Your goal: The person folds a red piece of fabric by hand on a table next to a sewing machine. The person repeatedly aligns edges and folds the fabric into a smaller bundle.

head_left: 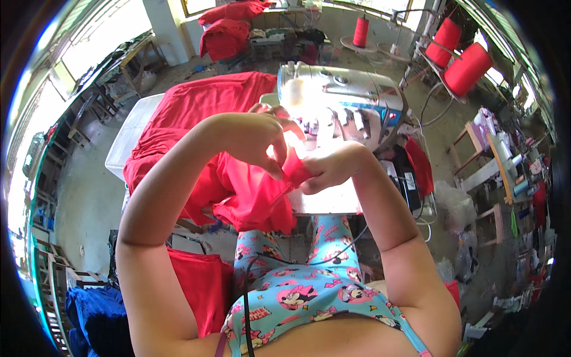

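Note:
Both my hands are at the front of a silver sewing machine [339,86], whose lamp lights its needle area brightly. My left hand [257,141] bends over a piece of red cloth [253,190], its fingers pinched on the fabric. Close by on the right, my right hand [331,165] grips the edge of the same cloth between thumb and fingers. The cloth drapes down to the left and over the table's front edge. Glare hides some fingertips and the needle.
More red fabric [205,98] covers the left of the table, on a white surface [131,140]. Red thread cones [468,68] stand at the upper right. Red cloth [199,285] and blue cloth [98,315] lie low at the left. A black cable [247,297] hangs before me.

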`<act>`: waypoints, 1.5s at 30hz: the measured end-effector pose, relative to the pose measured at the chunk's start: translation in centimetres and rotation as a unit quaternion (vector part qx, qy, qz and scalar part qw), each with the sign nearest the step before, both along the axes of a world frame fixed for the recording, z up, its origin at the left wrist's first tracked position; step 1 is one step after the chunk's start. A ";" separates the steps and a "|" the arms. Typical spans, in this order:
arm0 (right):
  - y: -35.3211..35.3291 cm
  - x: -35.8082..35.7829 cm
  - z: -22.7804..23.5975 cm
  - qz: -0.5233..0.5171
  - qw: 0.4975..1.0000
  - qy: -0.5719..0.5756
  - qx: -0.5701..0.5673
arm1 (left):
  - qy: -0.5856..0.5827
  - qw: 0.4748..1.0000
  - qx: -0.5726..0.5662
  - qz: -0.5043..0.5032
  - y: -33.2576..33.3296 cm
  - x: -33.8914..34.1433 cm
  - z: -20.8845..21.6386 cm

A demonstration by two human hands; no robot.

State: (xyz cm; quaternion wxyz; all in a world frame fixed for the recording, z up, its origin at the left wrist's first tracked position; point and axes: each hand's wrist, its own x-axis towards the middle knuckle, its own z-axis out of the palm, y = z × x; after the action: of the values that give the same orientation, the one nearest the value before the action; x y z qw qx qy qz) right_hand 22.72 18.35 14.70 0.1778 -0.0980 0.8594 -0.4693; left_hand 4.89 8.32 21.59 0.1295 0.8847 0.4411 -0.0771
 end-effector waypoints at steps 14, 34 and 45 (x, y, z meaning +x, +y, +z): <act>-3.2 3.6 -5.4 -0.362 0.864 0.330 0.120 | -0.161 0.985 -0.067 0.006 1.4 -1.3 -1.2; -3.0 3.6 -5.9 -0.415 0.840 0.322 -0.137 | -0.150 0.983 -0.010 0.103 -1.2 -0.7 -1.1; -3.6 3.1 -6.1 -0.426 0.834 0.306 -0.174 | -0.159 0.980 -0.021 0.117 -2.2 -0.9 -1.4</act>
State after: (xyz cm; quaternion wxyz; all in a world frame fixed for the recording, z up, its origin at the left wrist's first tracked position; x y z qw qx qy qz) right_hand 25.83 14.79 8.61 -0.3312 0.1099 0.7311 -0.5863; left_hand 3.95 6.12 20.19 0.2245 0.8253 0.5133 0.0708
